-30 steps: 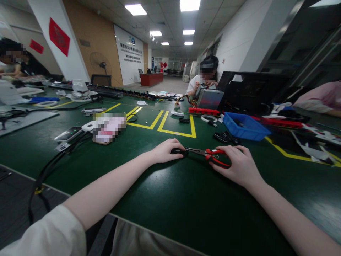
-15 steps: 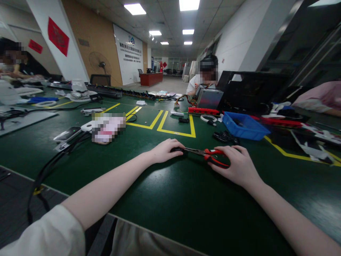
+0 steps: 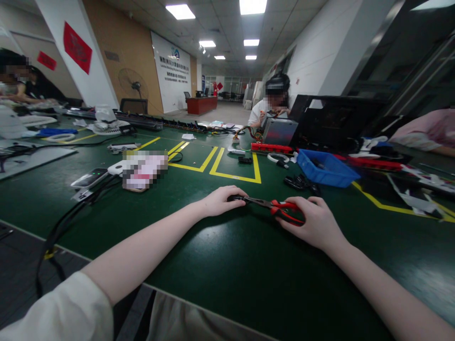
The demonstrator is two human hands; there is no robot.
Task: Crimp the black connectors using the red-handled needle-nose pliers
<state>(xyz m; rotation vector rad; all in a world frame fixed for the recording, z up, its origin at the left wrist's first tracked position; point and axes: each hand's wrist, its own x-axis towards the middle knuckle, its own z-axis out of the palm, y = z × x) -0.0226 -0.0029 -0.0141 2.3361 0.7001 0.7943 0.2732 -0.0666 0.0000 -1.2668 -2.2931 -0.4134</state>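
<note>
My right hand (image 3: 316, 219) is wrapped round the red-and-black handles of a pair of needle-nose pliers (image 3: 284, 208), whose jaws point left. Pinched in my left hand (image 3: 223, 200) is a small black part (image 3: 235, 198), mostly hidden by the fingers; its exact kind does not show. The plier tips meet this part at its right end. Both hands are low over the green table (image 3: 227, 265). Beyond my right hand lie several small black parts (image 3: 298, 182), and another black piece (image 3: 245, 160) rests inside a yellow-taped outline.
A blue bin (image 3: 329, 170) stands right of centre, behind my right hand. At left lie a phone (image 3: 145, 173), a device with a lit display (image 3: 89, 178) and black cables (image 3: 67, 220). A grey metal box (image 3: 280, 131) and a co-worker (image 3: 259, 112) are across the table.
The pliers and my right hand have shifted very slightly left, and the handles appear a little closer together. My left hand stays almost in place with the black part.
</note>
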